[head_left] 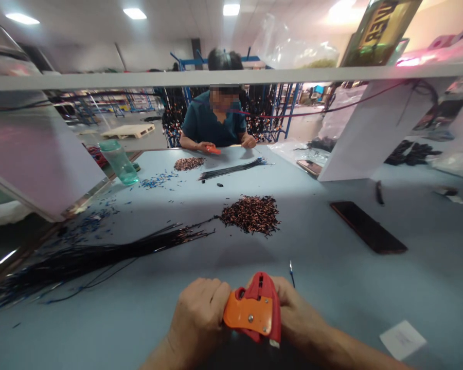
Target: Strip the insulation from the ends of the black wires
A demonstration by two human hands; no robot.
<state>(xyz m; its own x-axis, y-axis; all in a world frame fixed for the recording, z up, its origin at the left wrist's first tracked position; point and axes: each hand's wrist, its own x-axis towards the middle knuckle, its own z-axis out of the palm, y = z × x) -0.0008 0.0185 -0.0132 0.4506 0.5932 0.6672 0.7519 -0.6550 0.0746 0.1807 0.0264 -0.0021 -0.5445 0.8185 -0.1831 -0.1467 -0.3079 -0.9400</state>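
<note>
Low in front of me is a red and orange wire stripper (250, 314), with my right hand (287, 303) closed around its far side. My left hand (200, 316) is a fist against the tool's left side; what its fingers hold is hidden. A short dark wire end (291, 273) with a bright metal tip shows just beyond my right hand. Farther left lies a long bundle of black wires (111, 254), with stripped copper-coloured ends toward the middle. At its right end sits a pile of small black and copper-coloured pieces (250, 215).
Across the table a co-worker (216, 121) holds an orange-red tool (213, 149) near another wire bundle (231, 168). A phone (368, 226) and white paper (402, 339) lie right. A green bottle (119, 162) stands left. A shelf (177, 78) crosses above.
</note>
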